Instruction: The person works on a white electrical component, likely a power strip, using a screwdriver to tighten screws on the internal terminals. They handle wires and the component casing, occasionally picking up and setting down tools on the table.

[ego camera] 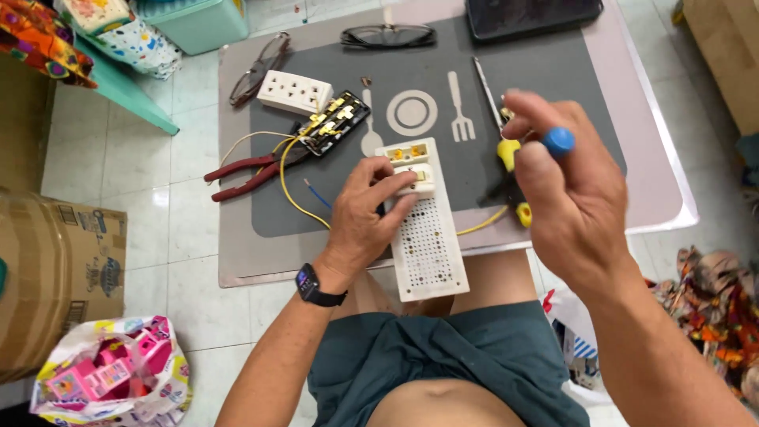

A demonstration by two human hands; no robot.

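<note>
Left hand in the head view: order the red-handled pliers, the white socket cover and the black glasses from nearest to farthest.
From the left hand:
1. Red-handled pliers, on the mat to its left.
2. White socket cover, farther up and left.
3. Black glasses, at the table's far edge.

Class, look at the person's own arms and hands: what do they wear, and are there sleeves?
Both forearms are bare, with no sleeves or gloves. The left hand has a black smartwatch with a dark screen strapped at the wrist. The right hand wears nothing visible.
</note>
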